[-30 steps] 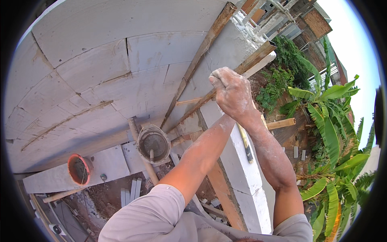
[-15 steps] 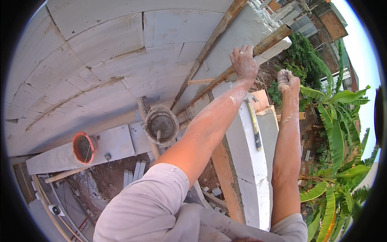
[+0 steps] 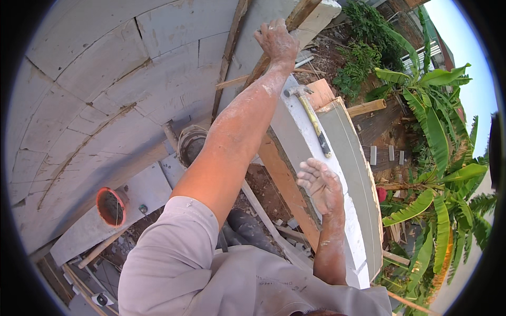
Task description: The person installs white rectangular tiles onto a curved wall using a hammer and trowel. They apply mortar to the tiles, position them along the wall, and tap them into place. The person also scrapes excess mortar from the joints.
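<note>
My left hand (image 3: 278,46) reaches far forward, its dusty fingers curled over a slanting wooden beam (image 3: 301,14). That beam leans by the wall of pale blocks, and part of it is hidden behind my hand and forearm. My right hand (image 3: 321,185) is held over the white block ledge (image 3: 337,226), palm turned up and fingers loosely spread, with nothing in it. Just beyond its fingertips a claw hammer (image 3: 314,125) with a yellow and black handle lies on the ledge, head pointing away from me.
An orange bucket (image 3: 111,206) stands on a plank-like slab (image 3: 142,184) at lower left. Another bucket (image 3: 191,145) of grey mix is half behind my left arm. A block wall (image 3: 100,100) rises at left; banana plants (image 3: 429,126) grow lower down at right.
My right hand has come back toward me from the far right and opened from a closed fist. My left hand still grips the beam. The view has shifted, showing more of the ledge.
</note>
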A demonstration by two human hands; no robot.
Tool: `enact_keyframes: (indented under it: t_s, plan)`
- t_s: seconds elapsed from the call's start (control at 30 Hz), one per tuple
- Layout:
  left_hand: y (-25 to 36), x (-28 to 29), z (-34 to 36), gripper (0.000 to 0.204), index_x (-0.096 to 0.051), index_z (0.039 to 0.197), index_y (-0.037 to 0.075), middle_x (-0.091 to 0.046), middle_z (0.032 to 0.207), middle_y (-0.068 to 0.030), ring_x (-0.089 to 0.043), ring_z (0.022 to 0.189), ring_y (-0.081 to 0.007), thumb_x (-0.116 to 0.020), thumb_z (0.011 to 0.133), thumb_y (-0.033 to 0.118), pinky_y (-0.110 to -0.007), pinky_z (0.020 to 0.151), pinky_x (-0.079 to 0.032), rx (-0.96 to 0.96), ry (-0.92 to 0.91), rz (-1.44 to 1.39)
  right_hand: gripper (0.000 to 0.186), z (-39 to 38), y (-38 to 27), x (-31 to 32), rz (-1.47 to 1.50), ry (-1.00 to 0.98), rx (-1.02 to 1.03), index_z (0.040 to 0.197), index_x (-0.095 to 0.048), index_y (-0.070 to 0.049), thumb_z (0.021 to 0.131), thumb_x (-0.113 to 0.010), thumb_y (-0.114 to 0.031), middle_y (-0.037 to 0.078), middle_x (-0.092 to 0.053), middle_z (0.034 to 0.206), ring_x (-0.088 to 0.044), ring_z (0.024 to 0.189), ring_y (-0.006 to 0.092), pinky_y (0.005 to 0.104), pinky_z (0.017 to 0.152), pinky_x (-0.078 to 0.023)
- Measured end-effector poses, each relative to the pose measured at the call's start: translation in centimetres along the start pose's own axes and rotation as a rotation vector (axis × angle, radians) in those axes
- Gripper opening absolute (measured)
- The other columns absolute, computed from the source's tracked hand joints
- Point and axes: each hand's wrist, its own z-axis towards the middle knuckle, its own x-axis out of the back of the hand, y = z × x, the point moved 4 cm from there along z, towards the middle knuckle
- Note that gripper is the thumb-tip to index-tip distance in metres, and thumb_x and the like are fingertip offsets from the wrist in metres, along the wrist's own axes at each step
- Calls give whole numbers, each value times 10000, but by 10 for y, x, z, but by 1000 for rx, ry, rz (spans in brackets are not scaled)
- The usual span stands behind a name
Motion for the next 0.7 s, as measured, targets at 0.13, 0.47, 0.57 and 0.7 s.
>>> enact_keyframes:
  t_s: [0.13, 0.47, 0.57, 0.7]
  plan:
    - [1, 0, -1, 439, -638, 1007, 27, -668, 992, -117, -563, 999, -324, -813, 717, 307, -478, 937, -369, -39, 6, 2, 369, -98, 138, 77, -130, 419, -473, 1218, -555, 57, 996, -519, -236, 183, -659, 1110, -682, 861, 232, 350, 755, -581]
    - [-15, -10, -11, 544, -513, 1339, -30, -578, 1273, -175, -471, 1169, -348, -624, 919, 298, -508, 1020, -306, 191, -150, -514, 327, -168, 229, 156, -433, 501, -638, 1173, -613, 19, 969, -551, -229, 133, -693, 1015, -677, 744, 197, 303, 641, -564]
    - [-17, -7, -13, 451, -600, 1269, 4, -639, 1197, -118, -490, 1148, -320, -609, 936, 309, -489, 996, -322, 233, -116, -504, 327, -164, 214, 137, -555, 483, -667, 1163, -622, 15, 961, -598, -240, 110, -701, 963, -678, 726, 180, 283, 617, -556]
    - [-7, 8, -7, 362, -681, 1124, 23, -689, 1069, -114, -542, 1085, -303, -659, 888, 297, -475, 942, -359, 155, -47, -347, 293, -161, 200, 125, -642, 441, -719, 1123, -637, 12, 962, -613, -232, 87, -691, 931, -670, 737, 156, 263, 598, -550]
